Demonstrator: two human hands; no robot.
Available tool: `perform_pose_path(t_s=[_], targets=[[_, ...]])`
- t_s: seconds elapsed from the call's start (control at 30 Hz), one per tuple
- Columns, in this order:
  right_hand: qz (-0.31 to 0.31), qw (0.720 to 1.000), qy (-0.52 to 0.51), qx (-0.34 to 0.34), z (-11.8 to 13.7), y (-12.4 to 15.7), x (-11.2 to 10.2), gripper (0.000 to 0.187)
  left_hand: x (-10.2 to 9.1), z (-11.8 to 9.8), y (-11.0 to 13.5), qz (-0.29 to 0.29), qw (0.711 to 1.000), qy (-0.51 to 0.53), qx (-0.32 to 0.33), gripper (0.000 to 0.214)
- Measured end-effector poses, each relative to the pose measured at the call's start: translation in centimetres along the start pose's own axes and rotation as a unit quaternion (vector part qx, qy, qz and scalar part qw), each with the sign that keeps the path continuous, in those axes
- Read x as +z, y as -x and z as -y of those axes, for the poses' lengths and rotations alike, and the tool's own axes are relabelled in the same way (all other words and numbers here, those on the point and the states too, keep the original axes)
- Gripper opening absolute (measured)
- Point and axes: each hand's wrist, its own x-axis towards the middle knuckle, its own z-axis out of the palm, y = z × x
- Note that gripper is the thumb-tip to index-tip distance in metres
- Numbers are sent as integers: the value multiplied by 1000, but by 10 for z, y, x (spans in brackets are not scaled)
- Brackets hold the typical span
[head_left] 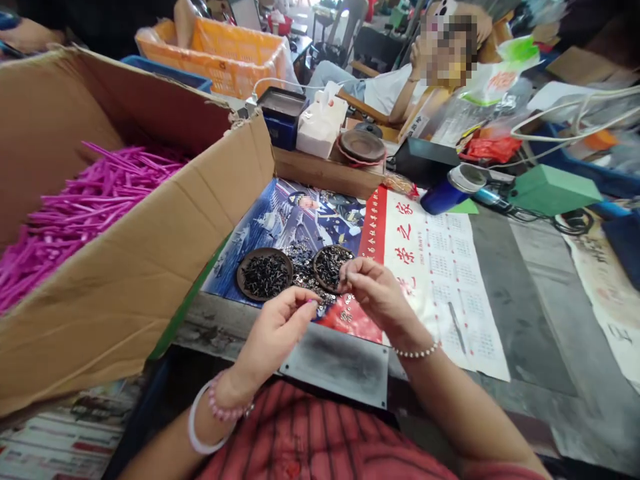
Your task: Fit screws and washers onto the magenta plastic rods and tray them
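My left hand [280,328] is closed in a pinch, and a small purple piece [312,301] shows at its fingertips; most of it is hidden. My right hand [376,288] also pinches, over the edge of the right dish, but whatever lies between its fingers is too small to name. Beneath the hands are a round dish of dark screw-like pieces [265,275] and a second dish of small dark and shiny metal parts [330,263]. Loose little metal rings or washers [306,260] lie scattered between and in front of the dishes.
A large cardboard box [210,200] at left holds many purple sticks [105,193]. Behind the dishes stand a tissue box [321,127], a blue cup [445,192] and a green box [555,190]. A pen [456,327] lies on the calendar sheet [480,333]. Another person reclines beyond the table.
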Motion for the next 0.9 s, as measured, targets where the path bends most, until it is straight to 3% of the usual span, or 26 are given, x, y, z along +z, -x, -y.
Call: perform_pose_path(t_s=[0.17, 0.4, 0.6, 0.73, 0.9], targets=[[-95, 993, -68, -32, -36, 55, 25, 19, 27, 11, 14, 47, 988, 119, -87, 26], [-127, 977, 84, -150, -45, 84, 32, 15, 40, 11, 25, 51, 969, 185, -153, 43], [-97, 974, 128, -158, -42, 96, 33, 17, 40, 12, 32, 56, 965, 195, -166, 44], [-46, 972, 169, -159, -36, 103, 19, 18, 37, 14, 34, 59, 979, 147, -129, 32], [89, 904, 356, -218, -16, 112, 2, 15, 32, 25, 35, 93, 992, 41, -70, 20]])
